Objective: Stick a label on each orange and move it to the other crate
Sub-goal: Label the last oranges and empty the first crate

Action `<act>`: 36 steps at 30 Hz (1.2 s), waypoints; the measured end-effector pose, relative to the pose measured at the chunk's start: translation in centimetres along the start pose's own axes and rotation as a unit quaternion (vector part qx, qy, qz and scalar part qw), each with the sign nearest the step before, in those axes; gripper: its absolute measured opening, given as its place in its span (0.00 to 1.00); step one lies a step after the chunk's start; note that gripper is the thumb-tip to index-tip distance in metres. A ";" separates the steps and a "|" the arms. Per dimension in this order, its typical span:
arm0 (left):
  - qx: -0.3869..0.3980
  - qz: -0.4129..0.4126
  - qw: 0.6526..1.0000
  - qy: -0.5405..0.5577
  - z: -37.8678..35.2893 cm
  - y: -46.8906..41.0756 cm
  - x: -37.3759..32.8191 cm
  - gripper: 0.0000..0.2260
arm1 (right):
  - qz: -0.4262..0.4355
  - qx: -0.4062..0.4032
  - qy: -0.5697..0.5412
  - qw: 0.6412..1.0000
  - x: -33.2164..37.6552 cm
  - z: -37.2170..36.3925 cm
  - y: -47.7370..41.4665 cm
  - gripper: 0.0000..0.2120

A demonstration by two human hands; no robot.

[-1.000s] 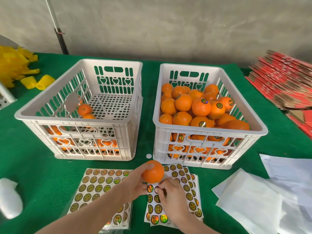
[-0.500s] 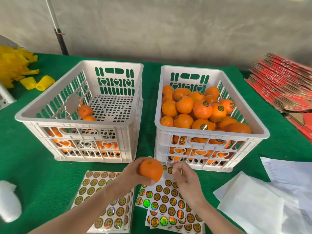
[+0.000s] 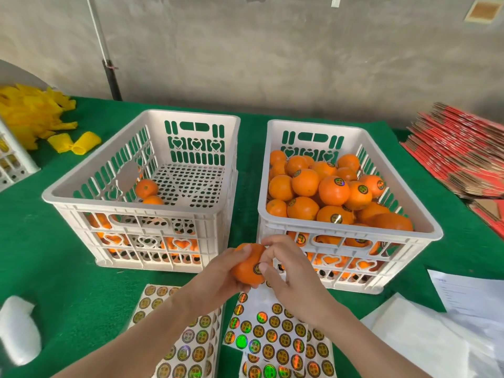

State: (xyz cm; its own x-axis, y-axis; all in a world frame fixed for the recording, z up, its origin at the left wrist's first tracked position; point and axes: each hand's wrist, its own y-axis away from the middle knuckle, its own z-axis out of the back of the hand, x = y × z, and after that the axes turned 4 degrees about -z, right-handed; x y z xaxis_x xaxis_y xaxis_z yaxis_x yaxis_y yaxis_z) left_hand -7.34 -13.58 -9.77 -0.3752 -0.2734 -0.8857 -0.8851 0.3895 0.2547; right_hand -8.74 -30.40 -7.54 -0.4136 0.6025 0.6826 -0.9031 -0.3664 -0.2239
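- The left hand (image 3: 215, 279) cups an orange (image 3: 248, 266) above the green cloth (image 3: 54, 274), in front of the gap between two white crates.
- The right hand (image 3: 289, 271) presses a round label (image 3: 257, 268) onto the fruit with its thumb; fingers curl over the top.
- The left crate (image 3: 141, 211) holds few oranges; the right crate (image 3: 346, 233) is heaped with labelled ones.
- Sticker sheets (image 3: 275, 334) lie under the forearms.

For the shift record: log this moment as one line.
stage: labelling | left hand: holds orange | right hand: pressing label on | next: right crate, labelled pile
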 end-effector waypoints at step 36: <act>-0.114 -0.153 0.849 -0.493 -5.0 -10.5 -8.0 0.17 | -0.424 -0.118 0.251 0.862 -14.3 14.9 -18.9 0.34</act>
State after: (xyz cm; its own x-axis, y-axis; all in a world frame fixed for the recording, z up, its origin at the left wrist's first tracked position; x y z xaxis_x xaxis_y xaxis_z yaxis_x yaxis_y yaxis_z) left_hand 3.60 -19.84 -3.44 0.1960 0.5823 -0.7890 -0.9719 0.2223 -0.0774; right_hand 16.00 -42.59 -2.71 0.4622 0.8356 0.2969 -0.8792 0.4754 0.0307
